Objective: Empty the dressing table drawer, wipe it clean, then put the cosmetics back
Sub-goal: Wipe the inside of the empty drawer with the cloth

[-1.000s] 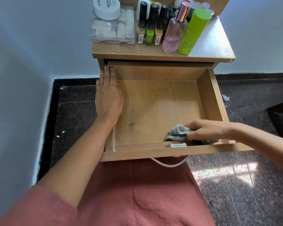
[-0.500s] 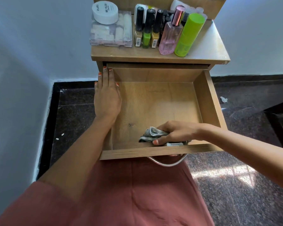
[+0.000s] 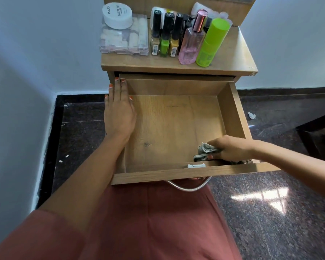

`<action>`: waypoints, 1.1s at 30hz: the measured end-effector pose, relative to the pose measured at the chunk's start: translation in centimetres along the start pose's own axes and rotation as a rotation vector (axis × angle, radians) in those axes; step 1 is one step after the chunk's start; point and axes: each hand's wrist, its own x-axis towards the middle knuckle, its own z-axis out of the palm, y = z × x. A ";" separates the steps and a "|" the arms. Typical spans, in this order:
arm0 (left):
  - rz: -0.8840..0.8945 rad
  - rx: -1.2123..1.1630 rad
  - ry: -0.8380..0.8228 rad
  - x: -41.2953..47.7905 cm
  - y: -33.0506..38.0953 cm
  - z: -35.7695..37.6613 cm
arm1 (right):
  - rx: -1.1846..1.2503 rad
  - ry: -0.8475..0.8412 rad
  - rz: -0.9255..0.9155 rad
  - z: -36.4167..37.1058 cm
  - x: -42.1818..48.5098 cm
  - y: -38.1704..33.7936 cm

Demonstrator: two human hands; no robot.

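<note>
Cloth point(image 3: 204, 151) now lies further right than half a second ago. Then it was bunched near the middle of the front wall; now it is back toward the near right corner of the drawer point(image 3: 237, 117), close to where it was a second ago. The right hand point(image 3: 231, 149) grips it, fingers curled over the grey wad and pressing it onto the drawer floor just behind the front wall. The left hand point(image 3: 119, 111) has not shifted: it lies flat along the left wall, fingers straight and together, their tips at the back left corner.

The wad is almost against the front wall, just behind the small white latch point(image 3: 196, 165), and the wrist crosses the right wall. To the left and toward the back the drawer floor is bare wood all the way across, with only a dark knot in the grain.

The cosmetics stand out of the drawer on the table point(image 3: 231, 57) above — a white jar point(image 3: 117, 15) on a clear box point(image 3: 124, 39), three nail polish bottles point(image 3: 165, 34), a pink perfume bottle point(image 3: 192, 42) and a green bottle point(image 3: 213, 42), crowded at the back.
</note>
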 end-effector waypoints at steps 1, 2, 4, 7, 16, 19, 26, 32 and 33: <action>0.000 0.000 -0.001 0.0 0.0 0.0 | -0.015 -0.018 -0.009 -0.2 0.1 -0.2; -0.001 -0.002 0.000 0.1 0.0 0.0 | -0.027 -0.039 -0.017 -0.5 0.2 -0.1; 0.000 -0.005 0.010 0.1 0.1 0.1 | -0.048 -0.064 -0.019 -1.4 0.2 0.2; 0.001 -0.003 0.021 0.1 0.1 0.1 | -0.105 -0.075 -0.040 -3.4 -0.2 -0.5; -0.005 -0.012 0.022 0.2 0.1 0.0 | -0.924 -0.110 0.032 -2.6 -0.5 -0.8; -0.004 -0.018 0.029 0.1 0.2 0.0 | -0.947 -0.142 0.032 -1.2 -0.6 0.7; -0.007 -0.037 0.023 -0.2 0.2 0.1 | -0.928 0.049 0.127 -3.6 1.2 1.2; 0.002 -0.029 0.029 -0.1 0.2 0.0 | -0.947 0.317 0.160 -8.0 5.7 2.5; 0.003 -0.027 0.030 -0.1 0.2 0.1 | -0.952 0.349 0.157 -8.4 6.3 2.9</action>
